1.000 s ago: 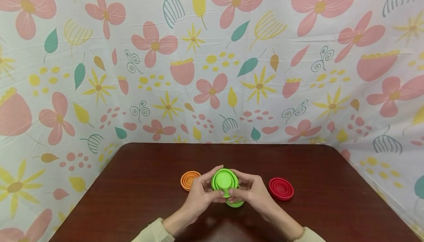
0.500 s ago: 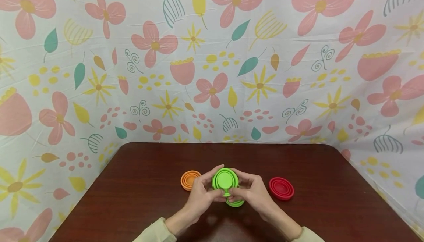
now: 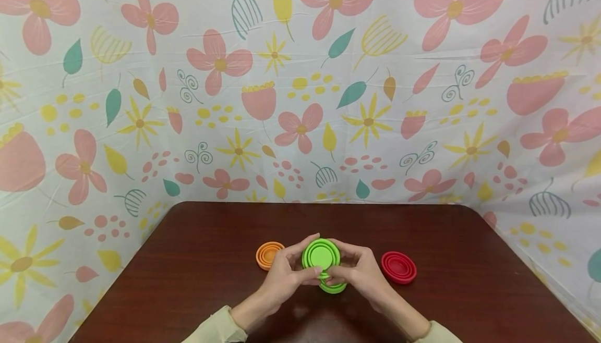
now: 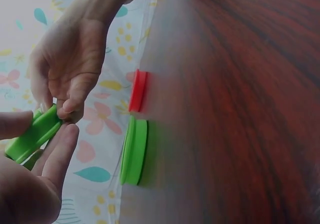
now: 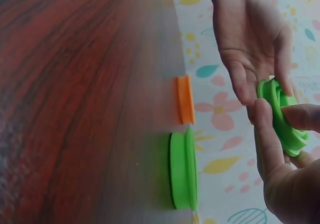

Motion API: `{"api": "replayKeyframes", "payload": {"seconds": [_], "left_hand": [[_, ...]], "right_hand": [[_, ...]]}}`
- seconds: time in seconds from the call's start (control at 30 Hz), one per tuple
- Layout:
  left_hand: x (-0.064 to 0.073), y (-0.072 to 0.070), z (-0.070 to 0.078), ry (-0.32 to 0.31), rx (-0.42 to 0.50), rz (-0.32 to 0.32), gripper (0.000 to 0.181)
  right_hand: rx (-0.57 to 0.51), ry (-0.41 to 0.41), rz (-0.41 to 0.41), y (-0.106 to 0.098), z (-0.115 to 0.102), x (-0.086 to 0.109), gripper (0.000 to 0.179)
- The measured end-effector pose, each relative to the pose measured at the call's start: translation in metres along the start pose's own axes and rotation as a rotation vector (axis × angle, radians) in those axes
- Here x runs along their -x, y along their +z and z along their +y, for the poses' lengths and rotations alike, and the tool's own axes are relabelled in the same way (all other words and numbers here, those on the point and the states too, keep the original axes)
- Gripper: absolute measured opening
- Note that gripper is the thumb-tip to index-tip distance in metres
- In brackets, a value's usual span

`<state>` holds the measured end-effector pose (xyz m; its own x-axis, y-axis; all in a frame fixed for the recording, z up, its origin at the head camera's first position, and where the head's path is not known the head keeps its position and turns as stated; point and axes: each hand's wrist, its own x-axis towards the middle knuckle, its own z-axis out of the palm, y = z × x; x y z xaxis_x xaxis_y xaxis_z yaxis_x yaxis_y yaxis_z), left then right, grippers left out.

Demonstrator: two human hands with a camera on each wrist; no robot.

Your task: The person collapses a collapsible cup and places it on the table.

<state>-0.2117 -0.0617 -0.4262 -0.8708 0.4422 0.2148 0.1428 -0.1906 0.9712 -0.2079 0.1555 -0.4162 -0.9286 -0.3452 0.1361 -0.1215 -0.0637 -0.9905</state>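
Both hands hold a green collapsible cup [image 3: 321, 255] with concentric rings, raised over the table, its round face toward the head view. My left hand [image 3: 283, 275] grips its left side, thumb on the lower face and fingers behind. On the opposite side my right hand [image 3: 360, 274] grips the rim, its thumb near the lower edge. In the right wrist view the held cup [image 5: 282, 116] shows edge-on between fingers and thumbs. A second green ringed cup [image 3: 333, 287] sits on the table just below the hands, partly hidden by them.
An orange ringed cup [image 3: 269, 255] lies left of the hands, partly covered by the left one. To the right lies a red ringed cup [image 3: 398, 267]. The dark wooden table [image 3: 211, 228] meets a flower-print cloth [image 3: 300, 176] at the back.
The held green cup has shifted slightly right, and its middle looks flatter and more evenly ringed. My left thumb has moved further onto its lower face. The cups on the table stay put.
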Motion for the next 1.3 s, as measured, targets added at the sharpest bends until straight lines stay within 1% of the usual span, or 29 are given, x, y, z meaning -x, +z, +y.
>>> {"api": "replayKeyframes", "payload": {"seconds": [0.1, 0.23, 0.47, 0.67, 0.8, 0.97, 1.1, 1.17, 1.3], "left_hand": [[0.0, 0.0, 0.0, -0.002, 0.005, 0.001, 0.066], [0.0, -0.002, 0.0, -0.002, 0.007, -0.007, 0.067], [-0.001, -0.006, 0.0, 0.011, 0.007, -0.05, 0.069], [-0.001, -0.008, 0.0, 0.024, -0.015, -0.087, 0.067], [-0.001, -0.008, 0.0, 0.045, -0.038, -0.103, 0.067], [0.0, -0.008, -0.001, 0.044, -0.054, -0.089, 0.074], [0.0, -0.008, 0.0, 0.032, -0.052, -0.065, 0.078], [0.0, -0.008, 0.0, 0.033, -0.056, -0.058, 0.078], [0.0, -0.008, -0.001, 0.022, -0.048, -0.048, 0.074]], "right_hand": [[-0.001, -0.002, -0.013, -0.001, 0.0, 0.0, 0.064], [0.01, -0.031, -0.053, -0.004, 0.002, -0.001, 0.064], [0.005, -0.081, -0.13, -0.009, 0.005, -0.002, 0.066], [0.017, -0.097, -0.161, -0.012, 0.005, -0.002, 0.062], [0.057, -0.148, -0.156, -0.015, 0.005, -0.002, 0.053], [0.105, -0.215, -0.126, -0.018, 0.005, -0.002, 0.045], [0.112, -0.23, -0.112, -0.018, 0.004, -0.002, 0.044], [0.108, -0.227, -0.112, -0.018, 0.003, -0.001, 0.043], [0.113, -0.251, -0.122, -0.018, 0.001, 0.0, 0.042]]}}
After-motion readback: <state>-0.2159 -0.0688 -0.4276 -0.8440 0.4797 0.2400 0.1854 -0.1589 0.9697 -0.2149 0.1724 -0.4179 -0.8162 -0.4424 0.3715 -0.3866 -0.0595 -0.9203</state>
